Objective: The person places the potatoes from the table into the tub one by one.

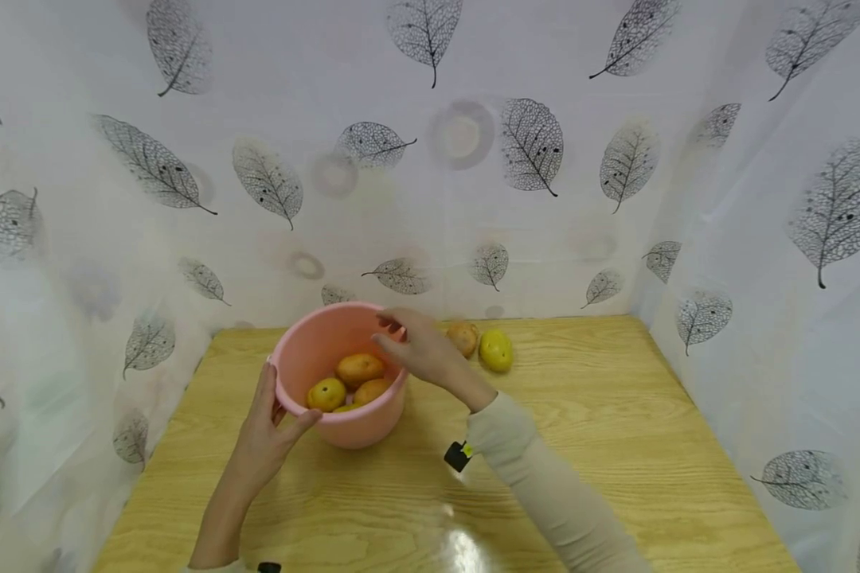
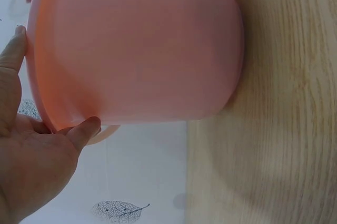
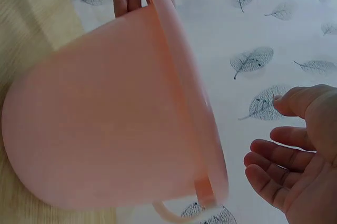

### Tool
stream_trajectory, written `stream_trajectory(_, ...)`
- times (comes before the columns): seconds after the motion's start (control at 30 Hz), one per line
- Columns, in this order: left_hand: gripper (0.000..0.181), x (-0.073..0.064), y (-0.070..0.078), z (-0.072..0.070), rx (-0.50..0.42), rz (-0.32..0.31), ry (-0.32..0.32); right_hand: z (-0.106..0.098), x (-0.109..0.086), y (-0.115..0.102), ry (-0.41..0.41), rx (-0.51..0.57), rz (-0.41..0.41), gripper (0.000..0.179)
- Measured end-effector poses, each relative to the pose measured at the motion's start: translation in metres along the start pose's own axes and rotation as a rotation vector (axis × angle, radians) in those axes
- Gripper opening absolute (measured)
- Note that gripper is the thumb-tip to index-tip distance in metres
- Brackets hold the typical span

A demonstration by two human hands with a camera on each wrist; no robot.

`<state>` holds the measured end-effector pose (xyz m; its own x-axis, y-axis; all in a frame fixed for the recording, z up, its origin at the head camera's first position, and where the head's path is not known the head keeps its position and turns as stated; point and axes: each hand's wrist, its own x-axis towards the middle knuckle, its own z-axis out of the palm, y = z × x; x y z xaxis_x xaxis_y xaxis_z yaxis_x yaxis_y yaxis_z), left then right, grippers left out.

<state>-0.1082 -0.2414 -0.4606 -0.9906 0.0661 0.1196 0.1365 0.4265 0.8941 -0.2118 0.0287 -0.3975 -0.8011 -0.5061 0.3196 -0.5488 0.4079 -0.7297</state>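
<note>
A pink bucket stands on the table with several potatoes inside, some brownish and some yellow. My left hand grips its rim at the left, the thumb along the near edge and the fingers against the outer wall. In the left wrist view the same hand is against the rim and wall. My right hand hovers at the bucket's right rim, its fingers loosely bent and holding nothing. The right wrist view shows that hand apart from the rim.
Just right of the bucket, near the back edge, lie a brown potato and a yellow potato-shaped thing. The wooden table meets a white leaf-print curtain behind and at both sides. A pale handle hangs from the bucket.
</note>
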Motion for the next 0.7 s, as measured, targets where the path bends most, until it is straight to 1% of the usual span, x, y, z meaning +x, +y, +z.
stream_trajectory(0.07, 0.105, 0.0, 0.001, 0.0, 0.002, -0.001, 0.001, -0.006, -0.002, 0.005, 0.013, -0.004, 0.002, 0.037)
stream_trajectory(0.17, 0.105, 0.0, 0.001, 0.0, 0.003, 0.006, 0.002, -0.016, -0.006, 0.012, 0.037, -0.039, 0.016, 0.04)
stream_trajectory(0.3, 0.105, 0.0, 0.002, 0.0, -0.003, 0.013, -0.003, -0.028, -0.013, 0.023, 0.097, -0.072, 0.014, 0.04)
stream_trajectory(0.4, 0.106, -0.001, 0.004, 0.0, -0.017, 0.009, -0.008, -0.039, -0.02, 0.031, 0.126, -0.077, 0.016, 0.039)
stream_trajectory(0.7, 0.106, -0.001, 0.007, 0.0, -0.021, -0.028, -0.023, -0.073, -0.047, 0.056, 0.191, -0.102, 0.093, 0.041)
